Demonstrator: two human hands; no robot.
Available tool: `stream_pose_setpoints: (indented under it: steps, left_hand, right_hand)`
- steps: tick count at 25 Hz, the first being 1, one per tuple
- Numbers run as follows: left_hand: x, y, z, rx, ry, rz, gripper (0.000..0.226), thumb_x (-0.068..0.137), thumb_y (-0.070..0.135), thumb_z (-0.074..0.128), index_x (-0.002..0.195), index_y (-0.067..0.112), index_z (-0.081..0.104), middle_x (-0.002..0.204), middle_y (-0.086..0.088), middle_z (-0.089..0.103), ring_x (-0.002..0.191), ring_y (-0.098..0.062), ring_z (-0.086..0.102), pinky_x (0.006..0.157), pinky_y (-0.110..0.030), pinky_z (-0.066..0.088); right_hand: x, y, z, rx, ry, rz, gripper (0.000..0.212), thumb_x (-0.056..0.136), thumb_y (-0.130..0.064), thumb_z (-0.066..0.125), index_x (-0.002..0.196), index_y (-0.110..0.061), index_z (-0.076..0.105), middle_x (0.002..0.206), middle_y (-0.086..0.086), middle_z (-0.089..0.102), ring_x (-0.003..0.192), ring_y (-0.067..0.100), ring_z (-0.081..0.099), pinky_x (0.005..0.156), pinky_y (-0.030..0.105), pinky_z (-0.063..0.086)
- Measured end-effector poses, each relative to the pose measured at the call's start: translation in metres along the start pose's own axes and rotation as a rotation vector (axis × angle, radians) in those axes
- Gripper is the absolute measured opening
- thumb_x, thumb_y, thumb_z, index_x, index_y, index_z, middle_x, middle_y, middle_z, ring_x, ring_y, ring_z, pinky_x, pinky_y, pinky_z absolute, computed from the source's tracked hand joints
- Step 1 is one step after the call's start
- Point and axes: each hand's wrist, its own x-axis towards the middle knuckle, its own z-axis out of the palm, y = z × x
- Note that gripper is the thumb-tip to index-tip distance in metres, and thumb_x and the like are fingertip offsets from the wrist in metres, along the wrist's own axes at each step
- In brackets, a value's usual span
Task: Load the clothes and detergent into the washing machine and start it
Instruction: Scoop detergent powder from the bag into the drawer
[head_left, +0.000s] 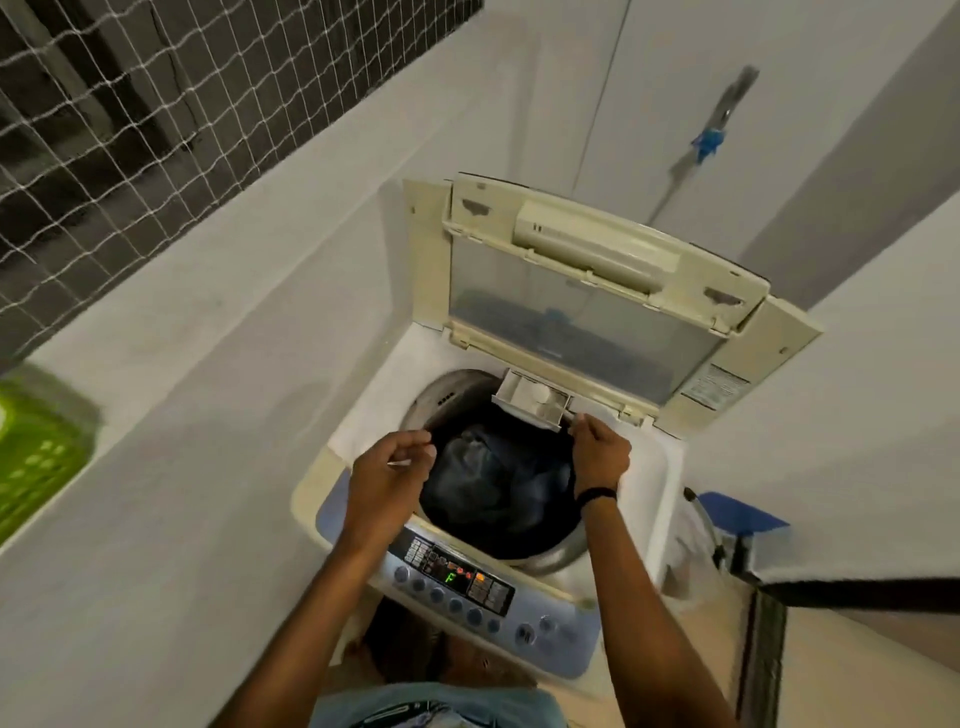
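One top-loading washing machine (649, 467) fills the corner between pale walls. White netting (130, 104) covers a dark opening high on the left wall. The machine's lid (587, 291) stands tilted up and back, folded, with its clear window facing the room. Dark clothes (498, 483) are already in the drum, piled up close to the rim. A green basket (36, 441) sits on the ledge at far left, well apart from the machine and blurred.

The control panel (457, 577) runs along the near edge. It has a row of round blue buttons, and the display (451, 578) is lit with a green character and orange lights beside it.

Both arms reach in from below over the panel. The left hand (389, 467) hovers over the drum's left rim with its fingers curled and the thumb against the fingertips. Blur hides whether anything small is pinched there, so I cannot tell. The right hand (600, 452) is at the drum's far right rim, thumb and fingertips pinching the near right corner of the detergent drawer (530, 397). That drawer is pulled out from under the lid hinge over the back of the drum, with pale compartments showing.

A blue flat object (743, 514) is just right of the machine. A tap (727, 109) with a blue fitting (707, 141) is on the back wall. A dark wristband (596, 494) is on the right wrist.
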Motion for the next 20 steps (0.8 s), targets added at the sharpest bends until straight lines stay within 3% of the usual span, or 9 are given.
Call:
stream_pose_setpoints:
  steps: [3,6,9,12,13,16,18,20]
  left_hand:
    - [0.000,-0.005,0.007,0.004,0.036,-0.067,0.013,0.085,0.017,0.069,0.095,0.025,0.073,0.091,0.006,0.073,0.082,-0.002,0.067,0.073,-0.018,0.049]
    - [0.003,-0.007,0.010,0.015,0.058,-0.083,0.015,0.085,0.017,0.069,0.097,0.023,0.073,0.092,0.004,0.073,0.089,-0.010,0.067,0.079,-0.023,0.051]
    - [0.006,-0.004,0.014,0.004,0.075,-0.080,0.015,0.085,0.015,0.069,0.096,0.024,0.073,0.090,0.004,0.072,0.087,-0.012,0.066,0.079,-0.026,0.053]
    - [0.006,-0.002,0.021,-0.014,0.059,-0.088,0.016,0.086,0.012,0.067,0.095,0.024,0.071,0.089,0.004,0.070,0.086,-0.012,0.064,0.078,-0.024,0.052]
    - [0.007,-0.001,0.023,-0.011,0.044,-0.094,0.016,0.086,0.012,0.066,0.096,0.024,0.071,0.089,0.004,0.070,0.085,-0.013,0.065,0.079,-0.026,0.052]
    - [0.008,-0.002,0.030,-0.010,-0.002,-0.111,0.017,0.086,0.013,0.066,0.098,0.022,0.072,0.084,0.002,0.070,0.079,-0.016,0.066,0.081,-0.034,0.055]
    - [0.010,-0.001,0.035,-0.016,-0.013,-0.114,0.016,0.087,0.012,0.066,0.100,0.019,0.072,0.082,0.001,0.069,0.076,-0.018,0.067,0.081,-0.035,0.055]
    - [0.011,-0.001,0.039,-0.016,-0.017,-0.105,0.016,0.087,0.012,0.066,0.101,0.017,0.072,0.081,0.002,0.069,0.075,-0.018,0.067,0.081,-0.033,0.054]
  right_hand:
    - [0.022,0.023,0.019,-0.154,-0.041,-0.116,0.022,0.090,-0.025,0.058,0.076,-0.015,0.073,0.077,0.011,0.072,0.072,0.024,0.064,0.068,0.032,0.051]
    - [0.032,0.042,0.028,-0.294,-0.106,-0.366,0.020,0.088,-0.022,0.046,0.068,-0.026,0.045,0.066,0.000,0.050,0.064,0.016,0.046,0.061,0.027,0.036]
    - [0.035,0.047,0.028,-0.317,-0.123,-0.481,0.032,0.091,-0.025,0.041,0.066,-0.012,0.057,0.067,0.005,0.055,0.065,0.021,0.052,0.063,0.027,0.041]
    - [0.036,0.049,0.025,-0.290,-0.136,-0.429,0.027,0.096,-0.017,0.049,0.080,-0.004,0.067,0.077,0.002,0.061,0.073,0.019,0.057,0.069,0.009,0.040]
    - [0.035,0.048,0.024,-0.287,-0.126,-0.424,0.027,0.096,-0.017,0.050,0.084,-0.003,0.070,0.080,0.003,0.063,0.075,0.018,0.058,0.073,0.009,0.043]
    - [0.035,0.045,0.020,-0.296,-0.081,-0.422,0.029,0.096,-0.019,0.053,0.080,-0.005,0.072,0.075,0.006,0.067,0.069,0.018,0.059,0.066,0.027,0.050]
    - [0.031,0.035,0.016,-0.195,-0.064,-0.254,0.032,0.096,-0.021,0.057,0.068,-0.009,0.066,0.064,0.008,0.062,0.057,0.015,0.052,0.055,0.026,0.042]
    - [0.022,0.022,0.008,-0.017,-0.044,-0.030,0.025,0.094,-0.022,0.061,0.072,-0.013,0.071,0.066,0.007,0.066,0.057,0.015,0.055,0.056,0.025,0.045]
